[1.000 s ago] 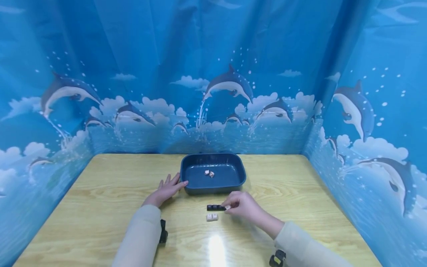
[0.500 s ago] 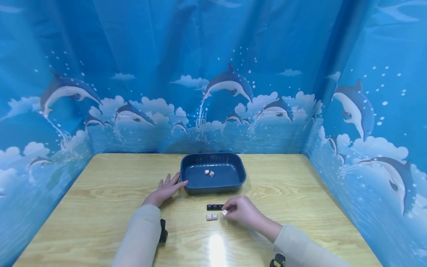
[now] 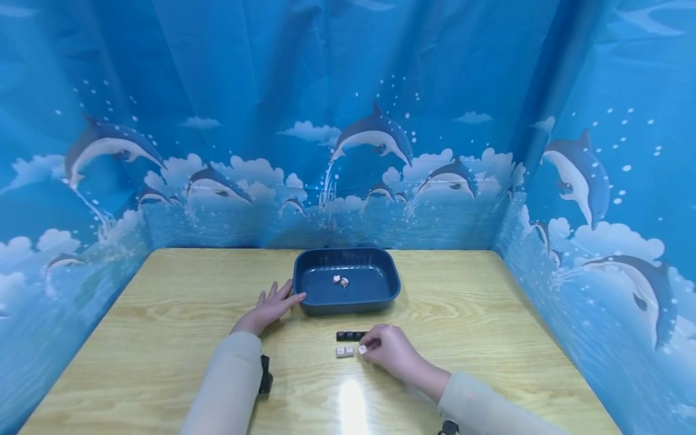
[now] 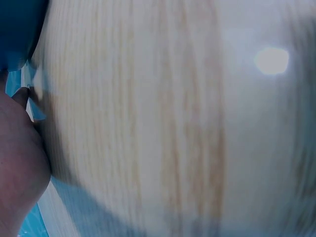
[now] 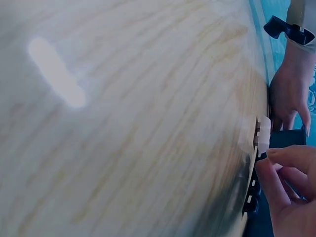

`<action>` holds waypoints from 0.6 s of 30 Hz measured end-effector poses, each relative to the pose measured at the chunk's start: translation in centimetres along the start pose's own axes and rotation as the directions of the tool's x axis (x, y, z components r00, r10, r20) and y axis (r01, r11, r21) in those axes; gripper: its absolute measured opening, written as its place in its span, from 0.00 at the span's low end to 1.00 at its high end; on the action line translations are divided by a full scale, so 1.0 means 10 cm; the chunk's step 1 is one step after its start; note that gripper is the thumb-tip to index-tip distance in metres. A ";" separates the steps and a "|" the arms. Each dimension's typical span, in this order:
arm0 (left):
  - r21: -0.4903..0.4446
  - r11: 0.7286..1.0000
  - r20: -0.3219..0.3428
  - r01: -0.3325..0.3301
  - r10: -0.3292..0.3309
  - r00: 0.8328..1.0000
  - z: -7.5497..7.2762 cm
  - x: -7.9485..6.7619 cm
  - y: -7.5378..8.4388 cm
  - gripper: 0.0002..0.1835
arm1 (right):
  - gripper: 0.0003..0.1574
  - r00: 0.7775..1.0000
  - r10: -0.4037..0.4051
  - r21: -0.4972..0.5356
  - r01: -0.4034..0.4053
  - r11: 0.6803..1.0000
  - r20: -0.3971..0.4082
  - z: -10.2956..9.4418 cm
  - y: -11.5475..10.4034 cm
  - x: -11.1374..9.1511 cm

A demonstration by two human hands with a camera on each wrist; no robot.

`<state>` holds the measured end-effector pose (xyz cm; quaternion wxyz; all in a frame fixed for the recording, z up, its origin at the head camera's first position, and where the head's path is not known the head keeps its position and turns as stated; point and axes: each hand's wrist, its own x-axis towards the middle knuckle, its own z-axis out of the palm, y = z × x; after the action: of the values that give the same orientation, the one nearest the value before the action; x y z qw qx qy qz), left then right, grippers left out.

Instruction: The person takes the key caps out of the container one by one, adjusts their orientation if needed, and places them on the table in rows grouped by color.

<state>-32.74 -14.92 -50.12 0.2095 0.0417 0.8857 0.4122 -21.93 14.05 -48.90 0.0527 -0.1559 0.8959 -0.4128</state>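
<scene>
My right hand (image 3: 393, 351) pinches a white keycap (image 3: 362, 349) between thumb and fingertips, just right of two white keycaps (image 3: 345, 351) that sit side by side on the table. Behind these runs a row of black keycaps (image 3: 350, 336), its right end partly hidden by the fingers. With fingers spread, my left hand (image 3: 266, 309) lies at the left end of a dark blue tray (image 3: 348, 309), the thumb touching its front left corner. Inside the tray are two small whitish keycap-like pieces (image 3: 340, 281). In the right wrist view the fingers (image 5: 291, 160) hide most of the pinched keycap.
A wood-grain table (image 3: 179, 326) carries everything, with a bright glare patch near its front. Blue dolphin-printed curtains (image 3: 234, 121) hang along the back and both sides. A black wrist camera (image 3: 265, 374) is strapped to the left forearm.
My right hand has brought the white keycap from the right end of the black row toward me, beside the white pair. The left hand and the tray stay where they were.
</scene>
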 end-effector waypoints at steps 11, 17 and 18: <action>0.008 1.000 0.004 -0.004 0.004 1.000 -0.01 0.00 0.00 0.47 | 0.08 0.999 0.005 -0.070 -0.008 0.998 -0.034 0.07 0.01 0.01; 0.014 1.000 0.011 -0.022 0.022 1.000 -0.01 0.00 0.00 0.47 | 0.08 1.000 0.025 -0.060 -0.026 0.998 -0.018 0.10 0.02 0.02; 0.014 1.000 0.011 -0.022 0.022 1.000 -0.01 0.00 0.00 0.47 | 0.08 0.999 0.029 -0.057 -0.030 0.998 -0.017 0.10 0.02 0.03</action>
<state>-32.80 -14.97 -50.09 0.2094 0.0550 0.8871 0.4078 -22.00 13.33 -49.68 0.0469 -0.1408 0.9100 -0.3872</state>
